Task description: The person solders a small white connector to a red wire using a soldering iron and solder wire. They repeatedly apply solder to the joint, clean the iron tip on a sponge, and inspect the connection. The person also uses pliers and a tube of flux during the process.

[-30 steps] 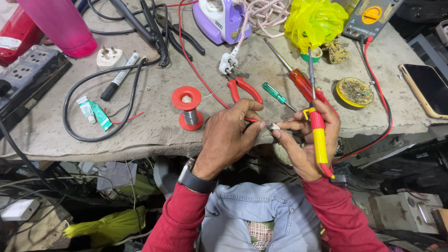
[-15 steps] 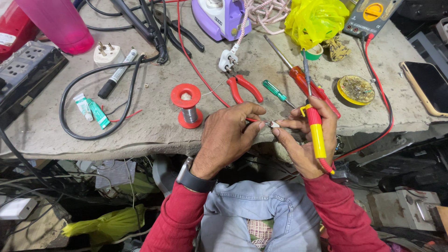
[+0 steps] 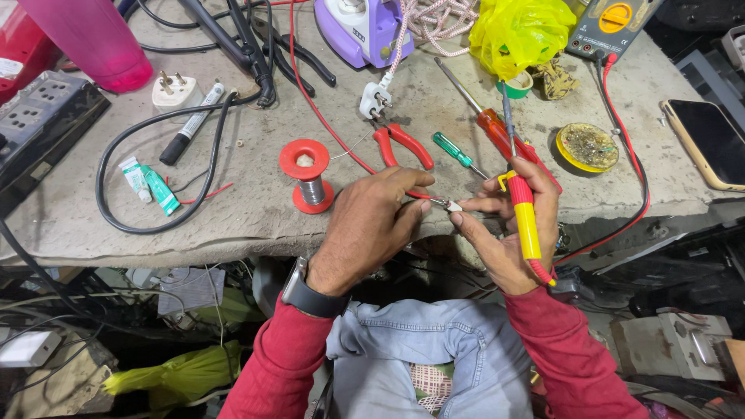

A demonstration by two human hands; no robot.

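Observation:
My left hand (image 3: 371, 230) pinches the bare end of a thin red wire (image 3: 314, 101) at the bench's front edge. My right hand (image 3: 508, 233) grips a yellow-handled soldering iron (image 3: 524, 209), its tip pointing away over the bench, while its fingertips hold a small white piece (image 3: 455, 206) against the wire end. The two hands' fingertips meet just past the bench edge. A red spool of solder wire (image 3: 308, 177) stands upright just left of my left hand. Red-handled pliers (image 3: 403, 145) lie right behind the hands.
On the bench lie a green screwdriver (image 3: 453, 150), a red screwdriver (image 3: 487, 119), a round yellow flux tin (image 3: 587, 147), a multimeter (image 3: 611, 25), a phone (image 3: 708, 140), a white plug (image 3: 375, 100), a black cable loop (image 3: 147, 167), a power strip (image 3: 39, 124) and a pink bottle (image 3: 93, 39).
Both hands stayed together at the bench edge, holding the wire end and the iron. The view shifted slightly; nothing on the bench moved.

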